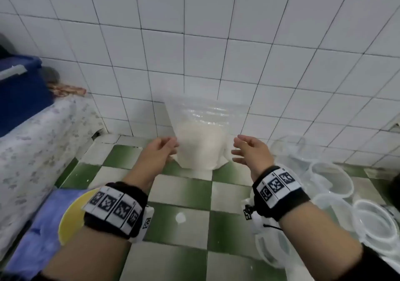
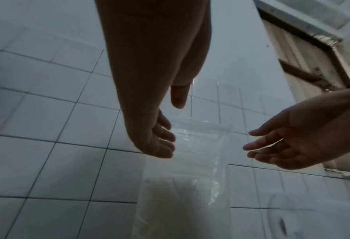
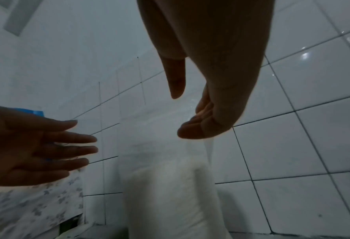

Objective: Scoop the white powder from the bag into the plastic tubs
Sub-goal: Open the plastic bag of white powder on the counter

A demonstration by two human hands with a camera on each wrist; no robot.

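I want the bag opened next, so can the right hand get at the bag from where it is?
Probably yes. The right hand is open beside the bag, with only bare floor between them; the tubs lie off to its other side, and the left hand is across the bag.

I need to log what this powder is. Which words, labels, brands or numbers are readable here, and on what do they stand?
None can be read.
The bag of white powder is clear plastic with no visible print.
The plastic tubs show no label.
The wristbands carry black-and-white square code patterns, not letters or numbers.
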